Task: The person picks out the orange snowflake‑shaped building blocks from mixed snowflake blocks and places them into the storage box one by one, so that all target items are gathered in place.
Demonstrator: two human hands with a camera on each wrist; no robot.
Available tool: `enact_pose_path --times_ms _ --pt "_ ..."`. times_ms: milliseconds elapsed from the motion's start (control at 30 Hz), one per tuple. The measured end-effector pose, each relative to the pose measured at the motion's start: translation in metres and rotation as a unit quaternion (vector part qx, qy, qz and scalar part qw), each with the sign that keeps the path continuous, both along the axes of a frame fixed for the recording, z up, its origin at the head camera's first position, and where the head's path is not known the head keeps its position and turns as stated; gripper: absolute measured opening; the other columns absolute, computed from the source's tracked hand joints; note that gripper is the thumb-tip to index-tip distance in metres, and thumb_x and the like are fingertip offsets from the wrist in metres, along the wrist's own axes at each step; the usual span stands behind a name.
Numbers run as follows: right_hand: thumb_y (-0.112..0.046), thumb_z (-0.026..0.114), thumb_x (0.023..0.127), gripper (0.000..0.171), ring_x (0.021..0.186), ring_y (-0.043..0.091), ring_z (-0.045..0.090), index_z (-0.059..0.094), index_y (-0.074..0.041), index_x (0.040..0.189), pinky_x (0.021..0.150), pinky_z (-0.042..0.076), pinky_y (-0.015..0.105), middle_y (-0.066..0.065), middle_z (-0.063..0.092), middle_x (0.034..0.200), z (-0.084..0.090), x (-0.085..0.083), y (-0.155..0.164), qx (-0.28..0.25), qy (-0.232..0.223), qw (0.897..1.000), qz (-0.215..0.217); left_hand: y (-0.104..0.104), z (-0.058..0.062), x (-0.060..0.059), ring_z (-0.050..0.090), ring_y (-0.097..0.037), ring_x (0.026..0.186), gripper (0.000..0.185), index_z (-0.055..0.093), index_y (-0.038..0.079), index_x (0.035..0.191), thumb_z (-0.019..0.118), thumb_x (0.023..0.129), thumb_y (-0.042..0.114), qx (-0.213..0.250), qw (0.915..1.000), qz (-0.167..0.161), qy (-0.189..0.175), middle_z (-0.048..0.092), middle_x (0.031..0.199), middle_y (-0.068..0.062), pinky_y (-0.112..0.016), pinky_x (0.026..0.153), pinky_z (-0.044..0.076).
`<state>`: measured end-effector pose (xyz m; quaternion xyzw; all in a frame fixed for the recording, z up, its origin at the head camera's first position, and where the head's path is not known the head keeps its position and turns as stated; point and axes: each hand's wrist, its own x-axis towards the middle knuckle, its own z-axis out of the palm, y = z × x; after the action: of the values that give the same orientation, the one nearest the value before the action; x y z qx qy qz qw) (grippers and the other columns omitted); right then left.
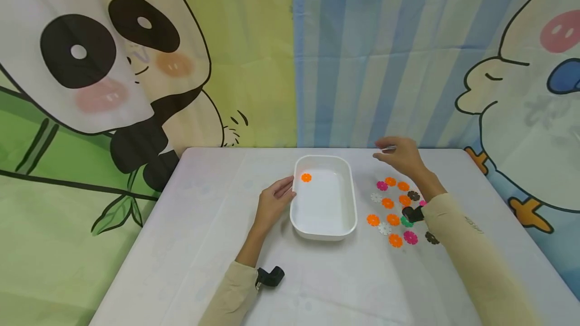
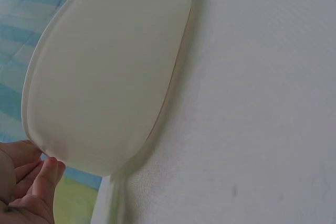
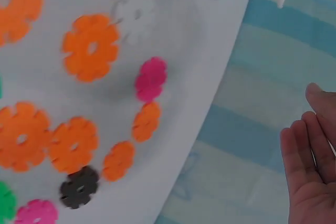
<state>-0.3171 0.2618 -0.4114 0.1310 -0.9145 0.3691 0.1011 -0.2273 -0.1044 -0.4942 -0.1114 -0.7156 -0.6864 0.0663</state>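
Pinching the left rim of the white, round-cornered rectangular plastic tray (image 1: 323,210) between thumb and fingers of the left hand (image 1: 274,200), probably to stop it sliding on the white table (image 1: 199,255). Set open side up just right of the left hand, likely for easy reach from both sides. Holding the right hand (image 1: 401,155) raised near the far edge, well apart from the left, thumb and fingers parted, nothing visible between; probably lifted to stay off the loose pieces. Spread out on the near side of the right hand, likely for easy single picking. Count there: seven orange notched plastic discs (image 1: 395,240), three magenta notched plastic discs (image 1: 410,237), two dark notched plastic discs (image 1: 432,238), at least two white notched plastic discs (image 1: 384,228), one green notched plastic disc (image 1: 407,222) part-hidden by the black wrist camera (image 1: 412,214). Inside the tray, beyond the left fingertips: one orange disc. Can't rule out more under the right forearm.
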Motion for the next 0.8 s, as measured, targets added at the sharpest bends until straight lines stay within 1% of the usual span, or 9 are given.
enact_pose_path --times_ms 133,267,333,400,467,533,633,667,800 --pt "-0.019 0.076 0.086 0.038 0.102 0.04 0.065 0.067 -0.001 0.118 0.086 0.056 0.052 0.022 0.065 0.117 -0.021 0.009 0.034 0.04 -0.059 0.997 -0.016 0.001 0.001 0.001 0.057 -0.027 0.122 0.044 0.058 -0.003 0.131 0.068 0.088 -0.003 0.005 1.0 0.002 -0.004 0.059 0.133 -0.017 -0.023 0.093 0.051" --pt "-0.024 0.075 0.088 0.043 0.104 0.041 0.062 0.065 -0.002 0.123 0.084 0.058 0.048 0.023 0.062 0.121 -0.039 0.018 0.058 0.076 -0.133 0.988 -0.023 0.0 0.001 0.001 0.058 -0.023 0.121 0.043 0.058 -0.002 0.131 0.068 0.088 -0.003 0.0 1.0 0.005 -0.008 0.06 0.132 -0.014 -0.022 0.092 0.051" --pt "-0.025 0.075 0.087 0.046 0.106 0.041 0.061 0.064 -0.004 0.126 0.083 0.059 0.045 0.023 0.061 0.123 -0.046 0.022 0.066 0.084 -0.166 0.982 -0.029 0.0 0.001 0.001 0.058 -0.023 0.121 0.043 0.059 -0.002 0.131 0.068 0.088 -0.002 -0.001 0.9999 0.006 -0.008 0.06 0.132 -0.013 -0.022 0.092 0.051" --pt "-0.027 0.076 0.086 0.048 0.108 0.041 0.06 0.064 -0.004 0.127 0.081 0.059 0.042 0.023 0.06 0.124 -0.051 0.026 0.073 0.085 -0.189 0.978 -0.034 -0.001 0.001 0.001 0.058 -0.023 0.121 0.043 0.059 -0.001 0.131 0.068 0.088 -0.002 -0.002 0.9999 0.007 -0.008 0.061 0.131 -0.012 -0.023 0.092 0.051" --pt "-0.029 0.078 0.084 0.05 0.108 0.039 0.061 0.064 -0.006 0.127 0.08 0.06 0.04 0.021 0.06 0.125 -0.056 0.029 0.078 0.084 -0.203 0.975 -0.041 -0.001 0.001 0.001 0.058 -0.023 0.121 0.043 0.059 -0.002 0.131 0.068 0.088 -0.002 -0.002 0.9999 0.007 -0.009 0.06 0.132 -0.012 -0.023 0.092 0.051" --pt "-0.031 0.079 0.083 0.052 0.109 0.039 0.06 0.065 -0.006 0.127 0.081 0.059 0.04 0.021 0.061 0.125 -0.059 0.031 0.082 0.083 -0.206 0.974 -0.042 -0.001 0.002 0.002 0.058 -0.023 0.121 0.044 0.058 -0.002 0.131 0.068 0.088 -0.002 0.0 0.9999 0.006 -0.01 0.06 0.132 -0.013 -0.023 0.093 0.051" --pt "-0.031 0.079 0.083 0.052 0.109 0.038 0.06 0.065 -0.006 0.126 0.084 0.059 0.041 0.02 0.062 0.125 -0.063 0.033 0.085 0.086 -0.202 0.975 -0.04 -0.001 0.002 0.001 0.058 -0.022 0.121 0.044 0.058 -0.002 0.131 0.068 0.088 -0.002 0.002 0.9999 0.006 -0.012 0.06 0.132 -0.014 -0.022 0.092 0.051" --pt "-0.031 0.079 0.083 0.051 0.11 0.038 0.06 0.066 -0.006 0.126 0.085 0.058 0.042 0.02 0.062 0.124 -0.064 0.033 0.086 0.088 -0.2 0.975 -0.04 -0.001 0.006 0.003 0.058 -0.025 0.121 0.044 0.058 -0.003 0.131 0.068 0.088 -0.003 0.003 0.9999 0.003 -0.014 0.059 0.132 -0.016 -0.024 0.093 0.051" --pt "-0.03 0.078 0.084 0.049 0.111 0.038 0.059 0.066 -0.005 0.125 0.088 0.056 0.045 0.02 0.063 0.124 -0.067 0.033 0.089 0.092 -0.196 0.975 -0.041 0.0 0.004 0.002 0.058 -0.023 0.121 0.044 0.058 -0.003 0.131 0.068 0.088 -0.004 0.01 0.9998 0.001 -0.018 0.059 0.132 -0.017 -0.024 0.093 0.051"
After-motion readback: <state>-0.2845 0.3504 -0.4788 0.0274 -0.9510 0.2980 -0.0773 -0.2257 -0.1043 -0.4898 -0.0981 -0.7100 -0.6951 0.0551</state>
